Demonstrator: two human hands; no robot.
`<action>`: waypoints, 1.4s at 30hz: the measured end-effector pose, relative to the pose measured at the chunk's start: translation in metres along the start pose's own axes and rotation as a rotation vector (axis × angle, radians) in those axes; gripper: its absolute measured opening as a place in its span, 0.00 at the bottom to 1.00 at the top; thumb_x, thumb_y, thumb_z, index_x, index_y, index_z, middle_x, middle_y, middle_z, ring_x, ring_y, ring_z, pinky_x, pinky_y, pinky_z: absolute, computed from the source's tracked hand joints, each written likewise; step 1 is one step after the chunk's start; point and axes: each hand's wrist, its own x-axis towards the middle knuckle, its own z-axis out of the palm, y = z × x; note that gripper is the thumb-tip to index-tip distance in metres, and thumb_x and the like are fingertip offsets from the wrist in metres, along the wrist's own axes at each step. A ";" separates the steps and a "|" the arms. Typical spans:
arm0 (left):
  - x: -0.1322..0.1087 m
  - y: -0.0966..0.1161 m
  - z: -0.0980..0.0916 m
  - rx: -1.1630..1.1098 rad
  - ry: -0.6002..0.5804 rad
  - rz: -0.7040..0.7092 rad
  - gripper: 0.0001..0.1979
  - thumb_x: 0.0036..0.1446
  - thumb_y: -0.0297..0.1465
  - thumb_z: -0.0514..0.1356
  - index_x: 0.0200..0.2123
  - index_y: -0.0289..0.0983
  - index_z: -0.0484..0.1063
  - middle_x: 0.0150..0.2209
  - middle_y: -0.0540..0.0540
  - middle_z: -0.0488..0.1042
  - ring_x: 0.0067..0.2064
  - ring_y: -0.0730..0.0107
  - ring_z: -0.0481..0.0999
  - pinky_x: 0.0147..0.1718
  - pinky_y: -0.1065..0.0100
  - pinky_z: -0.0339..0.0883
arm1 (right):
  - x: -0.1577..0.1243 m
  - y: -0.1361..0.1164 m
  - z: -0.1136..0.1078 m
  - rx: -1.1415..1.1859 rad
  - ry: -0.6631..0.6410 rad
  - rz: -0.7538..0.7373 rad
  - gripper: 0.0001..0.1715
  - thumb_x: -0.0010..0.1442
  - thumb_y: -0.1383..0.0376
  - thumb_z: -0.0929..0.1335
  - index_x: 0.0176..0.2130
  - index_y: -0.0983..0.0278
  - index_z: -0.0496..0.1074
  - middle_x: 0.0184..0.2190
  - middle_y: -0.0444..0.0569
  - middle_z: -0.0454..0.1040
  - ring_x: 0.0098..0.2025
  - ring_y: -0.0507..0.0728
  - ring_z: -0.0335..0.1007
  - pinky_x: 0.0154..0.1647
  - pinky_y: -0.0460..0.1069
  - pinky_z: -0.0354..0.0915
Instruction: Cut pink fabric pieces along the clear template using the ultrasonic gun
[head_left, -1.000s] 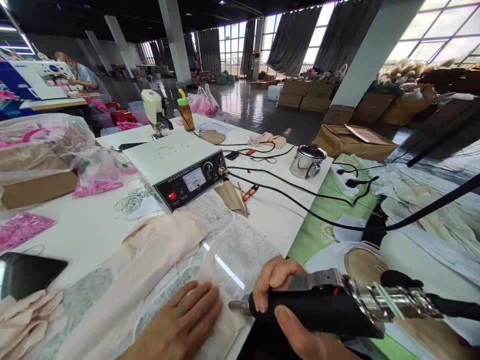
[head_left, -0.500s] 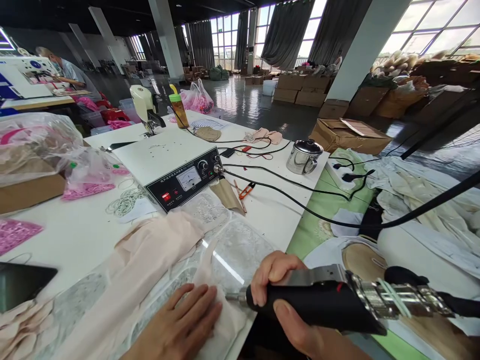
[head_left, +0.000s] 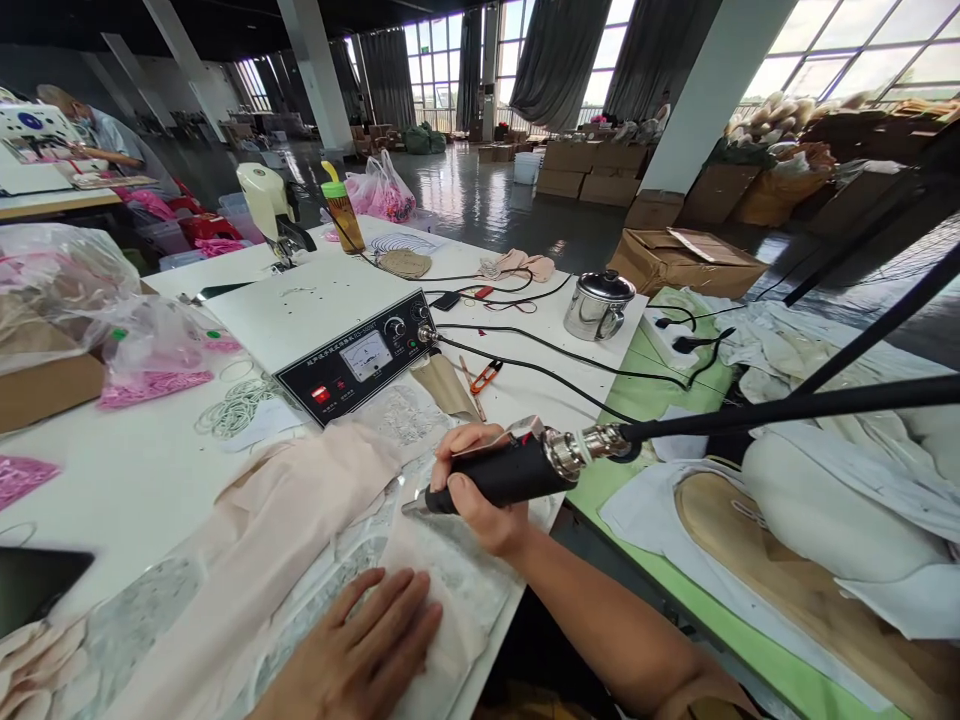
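My right hand (head_left: 480, 495) grips a black ultrasonic hand welder (head_left: 517, 470) with a metal tip and a cable leading off to the right. Its tip rests on or just above the upper part of a thin pale fabric piece (head_left: 442, 560); contact cannot be made out. My left hand (head_left: 375, 635) lies flat on that fabric, fingers stretched out, holding nothing. Beneath is a clear sheet (head_left: 405, 410) over a greyish mottled surface. To the left lies a longer pale pink cloth (head_left: 300, 490), bunched at its far end.
A black control box (head_left: 360, 355) with a dial stands behind the cloth, near orange snips (head_left: 486, 376). Cables run right past a steel mug (head_left: 598, 305). A green table (head_left: 637, 380) holds padded pieces. Bagged pink items (head_left: 157, 385) lie left; a person works at a sewing machine beyond.
My right hand has carried the welder away from me and left, from beside my left fingers to the fabric's upper part. My left hand stays flat. The view has shifted slightly.
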 end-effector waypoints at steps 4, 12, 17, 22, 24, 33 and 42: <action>0.009 -0.004 -0.011 0.009 -0.036 0.055 0.20 0.74 0.23 0.47 0.61 0.36 0.72 0.62 0.42 0.72 0.68 0.59 0.65 0.70 0.53 0.51 | 0.001 0.003 0.000 -0.018 -0.004 -0.008 0.10 0.60 0.59 0.71 0.41 0.57 0.68 0.34 0.45 0.71 0.25 0.51 0.69 0.29 0.52 0.70; 0.005 -0.003 -0.006 -0.026 -0.034 0.046 0.23 0.76 0.24 0.43 0.62 0.37 0.71 0.64 0.42 0.70 0.71 0.54 0.58 0.70 0.48 0.51 | 0.001 0.005 0.000 -0.013 -0.002 -0.014 0.10 0.60 0.60 0.71 0.41 0.57 0.68 0.36 0.45 0.71 0.26 0.51 0.69 0.31 0.52 0.70; 0.004 -0.003 -0.003 -0.008 -0.029 0.054 0.21 0.75 0.23 0.45 0.62 0.37 0.71 0.61 0.42 0.73 0.71 0.53 0.59 0.70 0.45 0.51 | 0.001 0.004 0.001 -0.011 0.012 -0.016 0.09 0.61 0.59 0.70 0.41 0.58 0.67 0.35 0.45 0.71 0.25 0.51 0.69 0.29 0.51 0.70; 0.008 -0.008 -0.006 0.009 0.014 0.107 0.19 0.74 0.24 0.49 0.61 0.35 0.72 0.60 0.42 0.74 0.71 0.53 0.58 0.71 0.48 0.49 | 0.002 0.003 0.002 -0.003 0.025 -0.011 0.10 0.61 0.59 0.71 0.41 0.58 0.67 0.35 0.45 0.72 0.24 0.50 0.69 0.27 0.50 0.70; 0.007 -0.007 -0.006 0.007 -0.010 0.118 0.18 0.73 0.25 0.51 0.62 0.34 0.70 0.61 0.39 0.73 0.70 0.53 0.59 0.69 0.50 0.55 | 0.002 0.003 0.002 -0.002 0.025 0.004 0.10 0.61 0.59 0.71 0.41 0.58 0.68 0.35 0.45 0.72 0.24 0.50 0.70 0.27 0.51 0.70; 0.014 0.001 -0.015 -0.038 -0.032 0.072 0.17 0.72 0.26 0.53 0.59 0.32 0.72 0.52 0.40 0.78 0.62 0.54 0.72 0.63 0.51 0.67 | -0.003 0.002 0.000 0.010 0.030 0.048 0.08 0.62 0.61 0.71 0.42 0.57 0.69 0.35 0.43 0.71 0.28 0.51 0.70 0.34 0.53 0.71; 0.011 0.007 -0.011 -0.079 -0.001 0.012 0.18 0.68 0.23 0.53 0.58 0.31 0.72 0.51 0.39 0.77 0.60 0.51 0.73 0.61 0.51 0.67 | -0.005 -0.006 -0.002 -0.027 0.079 0.067 0.10 0.60 0.57 0.71 0.40 0.57 0.68 0.34 0.43 0.69 0.26 0.52 0.68 0.31 0.53 0.70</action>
